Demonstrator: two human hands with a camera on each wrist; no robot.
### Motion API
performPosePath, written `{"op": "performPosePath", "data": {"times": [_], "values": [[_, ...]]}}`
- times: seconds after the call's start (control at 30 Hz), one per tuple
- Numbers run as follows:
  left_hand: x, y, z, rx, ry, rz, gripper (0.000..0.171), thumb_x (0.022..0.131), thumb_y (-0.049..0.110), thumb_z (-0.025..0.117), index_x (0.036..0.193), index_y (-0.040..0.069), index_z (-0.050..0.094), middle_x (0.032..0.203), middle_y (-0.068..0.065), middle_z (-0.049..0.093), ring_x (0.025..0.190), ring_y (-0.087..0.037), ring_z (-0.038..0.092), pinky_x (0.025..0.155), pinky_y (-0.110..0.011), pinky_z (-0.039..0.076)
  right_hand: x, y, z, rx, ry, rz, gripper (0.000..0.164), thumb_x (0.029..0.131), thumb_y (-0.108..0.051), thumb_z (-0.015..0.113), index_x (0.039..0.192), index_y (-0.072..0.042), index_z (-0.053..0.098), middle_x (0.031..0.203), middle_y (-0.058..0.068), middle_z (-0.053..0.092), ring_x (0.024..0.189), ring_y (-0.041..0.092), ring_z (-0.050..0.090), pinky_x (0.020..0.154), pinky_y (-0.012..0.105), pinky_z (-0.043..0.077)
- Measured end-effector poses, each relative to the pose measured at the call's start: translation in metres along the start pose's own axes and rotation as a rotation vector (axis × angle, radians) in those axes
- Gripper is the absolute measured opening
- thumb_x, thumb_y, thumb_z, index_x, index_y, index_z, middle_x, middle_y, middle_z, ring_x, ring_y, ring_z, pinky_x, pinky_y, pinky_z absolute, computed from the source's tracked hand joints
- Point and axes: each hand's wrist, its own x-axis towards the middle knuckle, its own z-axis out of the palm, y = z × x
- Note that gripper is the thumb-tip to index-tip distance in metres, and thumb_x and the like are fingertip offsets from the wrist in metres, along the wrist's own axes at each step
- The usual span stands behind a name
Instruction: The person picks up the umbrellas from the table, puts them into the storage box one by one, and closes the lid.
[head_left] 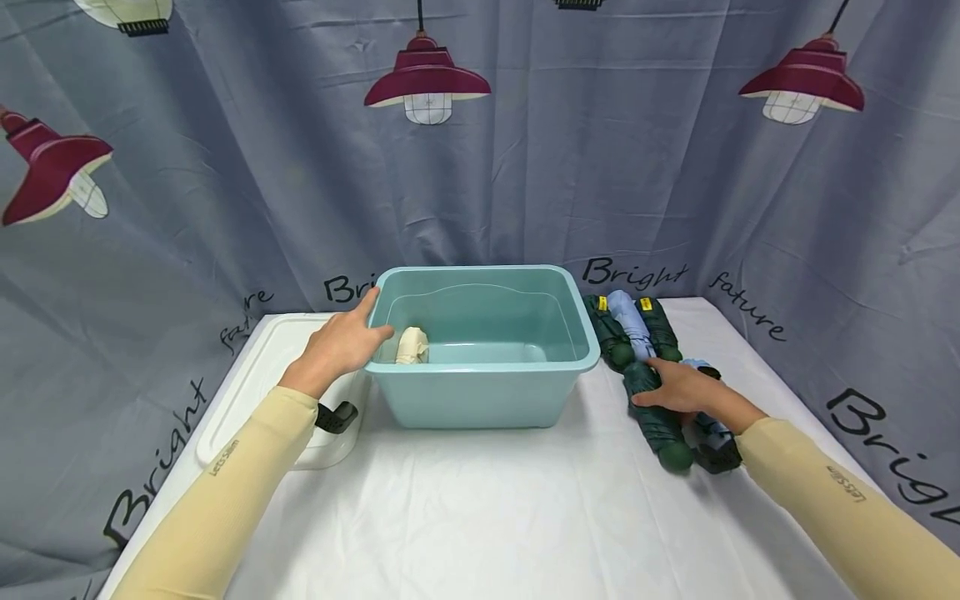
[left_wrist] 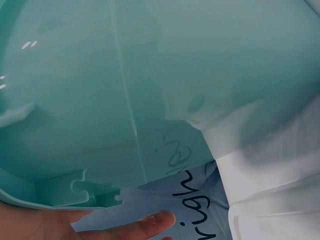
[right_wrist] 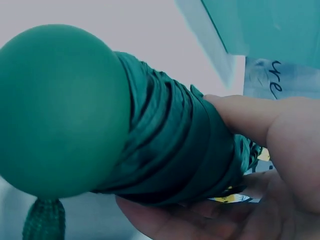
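A light teal plastic bin [head_left: 472, 400] stands at the middle of the table, with a cream cloth-covered roll [head_left: 412, 346] inside at its left end. My left hand [head_left: 341, 343] is at the bin's left rim, index finger straight and thumb reaching over the edge; in the left wrist view its fingers look extended below the rim. To the right of the bin, my right hand [head_left: 686, 390] grips a folded dark green umbrella [right_wrist: 170, 135], thumb on one side and fingers beneath. The umbrella's round handle end faces the right wrist camera. It lies at or just above the table; I cannot tell which.
Behind the held umbrella lie more folded umbrellas: a dark green one [head_left: 613, 342], a light blue one [head_left: 632, 323] and another dark green one [head_left: 660, 332]. Blue fabric [head_left: 708, 425] shows under my right wrist. A white lid [head_left: 262, 383] lies left of the bin. A grey-blue curtain [head_left: 510, 192] encloses the table.
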Motion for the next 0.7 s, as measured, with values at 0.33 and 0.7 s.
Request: {"op": "performPosePath", "data": {"times": [0.33,0.7], "values": [[0.001,0.004,0.0,0.008,0.004,0.004,0.081,0.097,0.05,0.042,0.164,0.031,0.0,0.151,-0.023,0.047,0.114,-0.035,0.058,0.076,-0.049,0.046,-0.004,0.002,-0.002,0.009,-0.003,-0.023,0.093,0.095,-0.034,0.066,0.153,0.017,0.015,0.145,0.044,0.035,0.069,0.024,0.066,0.069,0.042,0.055],[0.001,-0.001,0.001,0.003,0.008,-0.006,0.081,0.097,0.05,0.041,0.164,0.031,0.0,0.151,-0.023,0.047,0.115,-0.036,0.057,0.079,-0.051,0.046,-0.002,-0.01,-0.014,0.106,-0.017,-0.086,0.092,0.096,-0.031,0.066,0.161,0.0,0.009,0.152,0.043,0.024,0.067,0.02,0.065,0.061,0.043,0.057]]}}
